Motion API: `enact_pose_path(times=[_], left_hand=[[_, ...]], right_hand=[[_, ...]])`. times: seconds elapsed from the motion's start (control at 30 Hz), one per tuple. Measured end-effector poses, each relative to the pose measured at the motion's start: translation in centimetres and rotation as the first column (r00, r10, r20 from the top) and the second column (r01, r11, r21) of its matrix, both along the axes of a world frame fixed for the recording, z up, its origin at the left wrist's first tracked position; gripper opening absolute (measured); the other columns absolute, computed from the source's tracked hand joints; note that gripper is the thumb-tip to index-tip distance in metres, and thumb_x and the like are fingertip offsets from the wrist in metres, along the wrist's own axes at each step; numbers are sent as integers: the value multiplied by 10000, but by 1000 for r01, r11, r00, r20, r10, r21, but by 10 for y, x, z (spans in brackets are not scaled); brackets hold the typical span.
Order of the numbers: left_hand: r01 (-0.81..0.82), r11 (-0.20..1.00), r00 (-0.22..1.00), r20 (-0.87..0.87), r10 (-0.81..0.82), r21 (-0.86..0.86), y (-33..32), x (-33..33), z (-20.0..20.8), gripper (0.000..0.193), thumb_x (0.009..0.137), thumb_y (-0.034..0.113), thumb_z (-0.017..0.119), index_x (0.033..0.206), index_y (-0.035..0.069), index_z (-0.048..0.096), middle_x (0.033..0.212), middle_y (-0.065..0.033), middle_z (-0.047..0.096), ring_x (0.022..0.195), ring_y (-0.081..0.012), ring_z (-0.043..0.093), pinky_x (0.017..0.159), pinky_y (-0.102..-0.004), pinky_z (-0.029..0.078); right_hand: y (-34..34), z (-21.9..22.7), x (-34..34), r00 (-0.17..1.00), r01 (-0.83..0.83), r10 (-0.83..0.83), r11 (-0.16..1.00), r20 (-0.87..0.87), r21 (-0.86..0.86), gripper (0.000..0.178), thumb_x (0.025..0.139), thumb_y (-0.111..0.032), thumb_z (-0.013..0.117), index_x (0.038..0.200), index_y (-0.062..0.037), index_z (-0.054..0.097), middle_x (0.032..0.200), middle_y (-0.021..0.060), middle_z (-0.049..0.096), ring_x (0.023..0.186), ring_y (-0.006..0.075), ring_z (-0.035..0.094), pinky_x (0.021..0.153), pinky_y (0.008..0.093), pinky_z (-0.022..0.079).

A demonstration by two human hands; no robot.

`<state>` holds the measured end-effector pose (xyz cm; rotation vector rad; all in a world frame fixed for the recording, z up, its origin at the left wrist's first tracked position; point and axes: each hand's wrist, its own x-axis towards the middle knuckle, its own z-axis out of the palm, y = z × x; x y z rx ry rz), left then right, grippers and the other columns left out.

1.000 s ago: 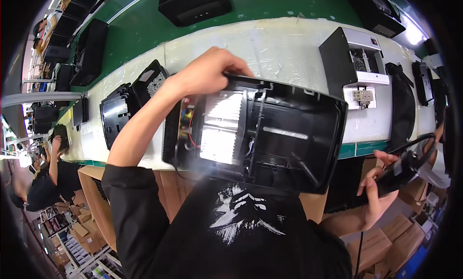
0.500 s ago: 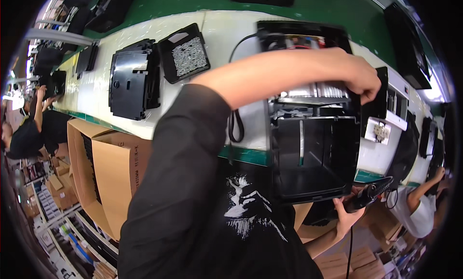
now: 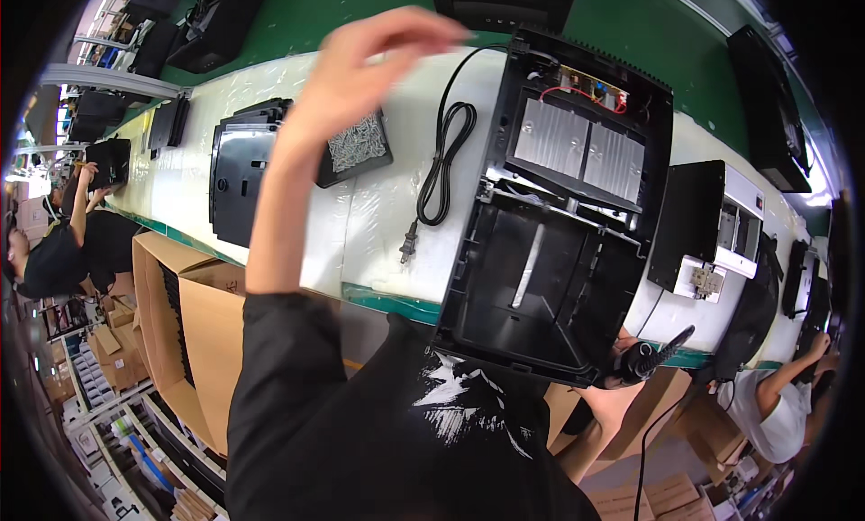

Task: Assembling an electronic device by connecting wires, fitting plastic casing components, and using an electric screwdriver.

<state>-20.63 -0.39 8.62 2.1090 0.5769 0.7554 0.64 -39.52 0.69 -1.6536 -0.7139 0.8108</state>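
Black housing [image 3: 541, 309] holds 2 silver panels [image 3: 551, 137]; left hand [image 3: 350, 71] apart.

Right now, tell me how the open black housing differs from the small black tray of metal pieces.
Size: the housing is far larger than the tray. Contents: the housing contains two silver panels; the tray holds many small metal pieces. Position: the housing extends past the near edge of the bench; the tray lies within it. Both are black and show an open side.
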Motion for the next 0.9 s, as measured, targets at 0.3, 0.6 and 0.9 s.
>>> enact_pose_path(times=[0.3, 0.6, 0.9], left_hand=[[-195, 929, 671, -648, 361, 316, -35, -84, -83, 500, 710, 32, 666, 1199, 30, 562, 1093, -161, 586, 981, -329, 593, 854, -383, 489], [-147, 890, 720, -570, 396, 432, -24, -92, -115, 381, 741, 137, 710, 1109, 72, 637, 1018, -80, 586, 929, -288, 602, 784, -383, 506], [-196, 808, 771, -422, 477, 556, -30, -96, -121, 183, 802, 165, 673, 950, 59, 694, 876, -77, 623, 816, -275, 624, 705, -353, 513]], right_hand=[[23, -4, 42, 896, -349, 345, 936, -279, 37, 832, 490, -131, 891, 1166, 24, 430, 885, 93, 540, 622, 109, 557, 514, 214, 455], [6, 59, 75, 931, -25, 194, 879, -309, 476, 783, 705, -183, 733, 1277, 50, 252, 1179, 248, 370, 661, 193, 528, 364, 248, 466], [-16, 102, 109, 938, 113, 223, 532, -267, 839, 729, 905, -239, 563, 1439, -4, 125, 1002, 133, 402, 550, 89, 428, 404, 182, 407]])
